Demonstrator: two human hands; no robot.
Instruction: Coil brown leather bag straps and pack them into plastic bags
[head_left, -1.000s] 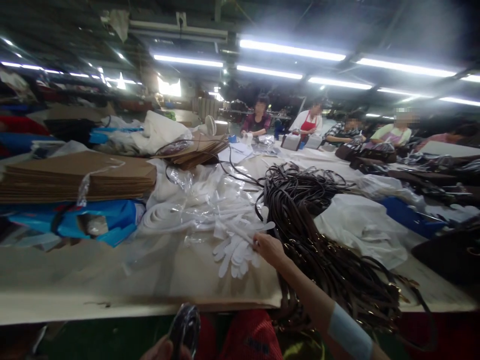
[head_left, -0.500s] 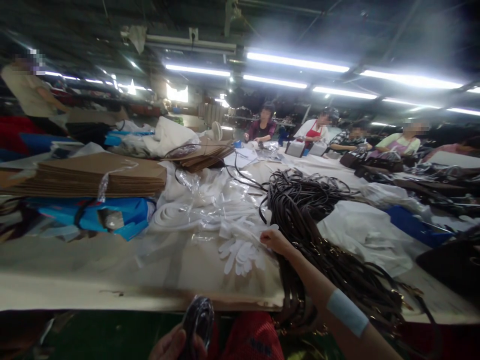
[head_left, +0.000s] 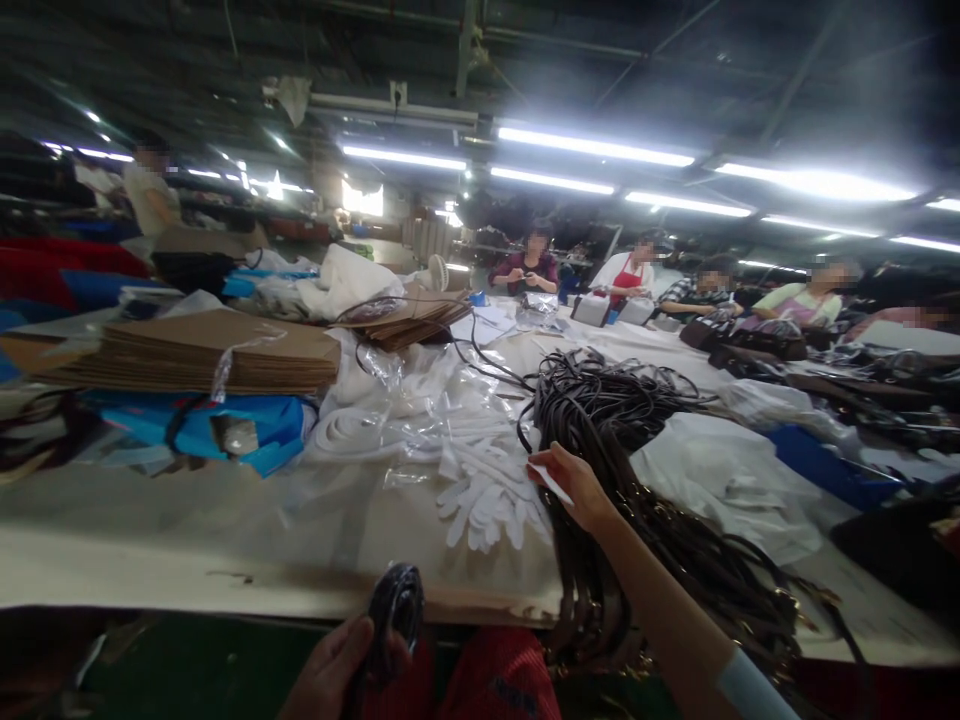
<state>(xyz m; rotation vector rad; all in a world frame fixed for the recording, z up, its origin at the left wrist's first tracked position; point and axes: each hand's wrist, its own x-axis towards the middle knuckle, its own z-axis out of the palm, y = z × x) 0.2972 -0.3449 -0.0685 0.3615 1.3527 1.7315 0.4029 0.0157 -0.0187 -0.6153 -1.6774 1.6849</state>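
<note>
Low at the front, my left hand (head_left: 330,665) grips a coiled dark strap (head_left: 399,605) that looks wrapped in shiny clear plastic. My right hand (head_left: 585,492) reaches over the table with its fingers closed on a thin white strip (head_left: 553,484); its material is unclear. Just left of that hand lies a fanned pile of white strips (head_left: 484,508) with rounded ends. Under and beside the right forearm spreads a large heap of dark straps (head_left: 600,400) with gold-coloured metal fittings, some hanging over the table edge.
Clear plastic and a white coiled roll (head_left: 349,432) lie behind the strips. Stacked brown cardboard (head_left: 217,355) rests above a blue package (head_left: 206,425) at left. White sheeting (head_left: 724,485) covers the right side. Several people work across the table (head_left: 225,560).
My right hand has drawn slightly right from the pile, and a white strip now shows in it. My left hand still holds the coil, slightly higher. The view has shifted a little.
</note>
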